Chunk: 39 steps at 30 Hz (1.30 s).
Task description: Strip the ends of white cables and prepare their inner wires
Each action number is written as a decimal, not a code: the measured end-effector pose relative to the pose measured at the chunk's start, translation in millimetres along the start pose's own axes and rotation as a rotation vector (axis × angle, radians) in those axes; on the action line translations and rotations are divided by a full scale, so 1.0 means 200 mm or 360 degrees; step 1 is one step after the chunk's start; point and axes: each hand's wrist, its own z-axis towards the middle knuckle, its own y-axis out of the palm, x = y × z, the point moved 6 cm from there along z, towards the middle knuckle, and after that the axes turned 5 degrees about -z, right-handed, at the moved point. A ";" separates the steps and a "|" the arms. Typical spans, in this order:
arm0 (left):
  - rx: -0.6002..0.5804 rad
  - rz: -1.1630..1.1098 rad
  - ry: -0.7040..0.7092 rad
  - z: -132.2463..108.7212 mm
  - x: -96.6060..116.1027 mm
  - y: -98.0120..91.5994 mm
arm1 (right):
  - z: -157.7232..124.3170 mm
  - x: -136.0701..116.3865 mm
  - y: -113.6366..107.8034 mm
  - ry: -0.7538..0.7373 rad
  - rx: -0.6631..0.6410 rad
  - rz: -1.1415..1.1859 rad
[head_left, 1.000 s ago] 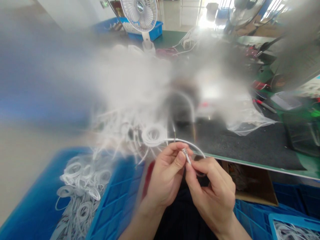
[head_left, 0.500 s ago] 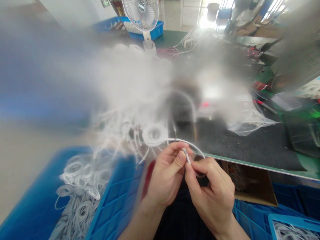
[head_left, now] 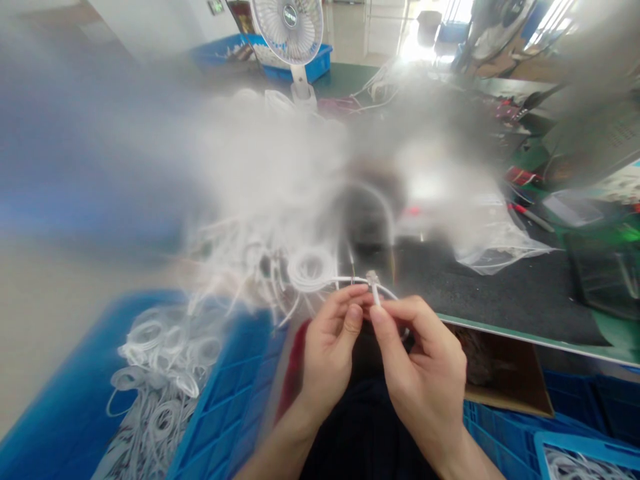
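Observation:
My right hand [head_left: 420, 360] pinches a white network cable [head_left: 376, 296] just below its clear plug [head_left: 372, 277], which points up and away from me. Beside it, my left hand [head_left: 333, 343] has its fingers stretched out and its thumb apart from the plug. Its fingertips lie close to the cable; whether they touch it I cannot tell. Behind the hands, a coil of white cable [head_left: 310, 268] lies at the bench edge, with a strand running toward my right hand.
A blue crate [head_left: 220, 400] of coiled white cables stands at left, another blue crate [head_left: 590, 443] at lower right. On the dark bench mat [head_left: 475, 300] lie a clear plastic bag [head_left: 500, 250] and red-handled pliers [head_left: 530, 217]. A white fan [head_left: 290, 33] stands behind. Blur covers the middle.
My left thumb and fingers have come off the plug. My right hand has raised the plug slightly, and it now stands clear above the fingertips.

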 end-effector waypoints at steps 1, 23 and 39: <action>0.0030 0.0081 0.0022 -0.01 -0.02 -0.02 | 0.03 0.03 0.03 0.0144 -0.0057 0.0140; 0.0028 0.0298 -0.0090 -0.06 -0.15 -0.03 | 0.19 0.35 0.32 0.1228 -0.0110 0.1241; 0.0014 0.0329 -0.0071 -0.02 -0.12 -0.02 | 0.25 0.37 0.32 0.1170 -0.0072 0.1219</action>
